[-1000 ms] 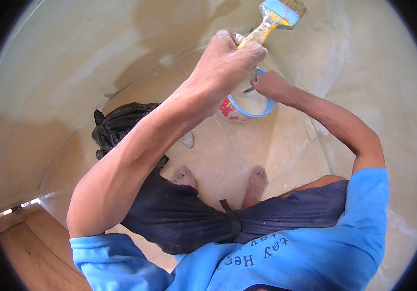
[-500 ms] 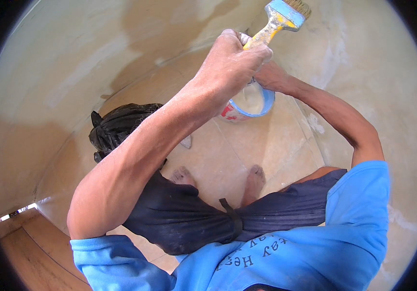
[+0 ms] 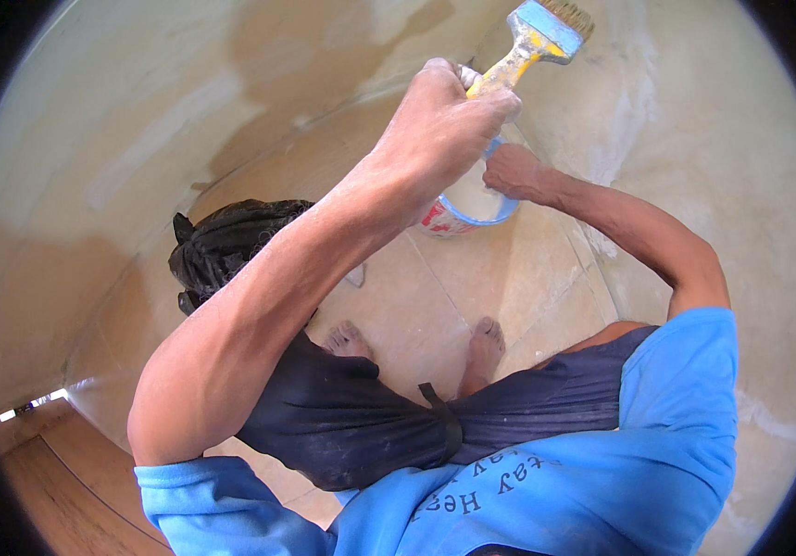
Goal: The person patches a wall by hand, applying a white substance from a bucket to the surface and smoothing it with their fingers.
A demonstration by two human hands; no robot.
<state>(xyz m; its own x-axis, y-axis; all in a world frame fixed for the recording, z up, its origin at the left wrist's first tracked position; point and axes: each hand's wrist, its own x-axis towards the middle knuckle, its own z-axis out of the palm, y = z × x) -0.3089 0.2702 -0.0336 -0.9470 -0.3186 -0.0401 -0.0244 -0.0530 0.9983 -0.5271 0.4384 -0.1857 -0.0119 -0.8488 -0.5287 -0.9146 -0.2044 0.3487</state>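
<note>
My left hand is raised in front of the wall, closed around the handle of a wide paintbrush. The brush has a worn yellow-and-grey handle, a light blue ferrule and stubby bristles pointing up and to the right. Just below and to the right, my right hand is closed at the right rim of a small bucket. Blue edges the bucket, red marks its side, and pale liquid shows inside. My left hand and forearm cover part of the bucket; the fingertips of my right hand are hidden.
A black plastic bag sits on the tiled floor at left, beside a small pale piece. Pale, patchy walls curve around me. A brown wooden panel stands at lower left. My bare feet are on the tiles.
My right hand has come down and slightly nearer, out from behind my left hand, and the bucket has shifted a little left. The brush and my left hand have barely moved.
</note>
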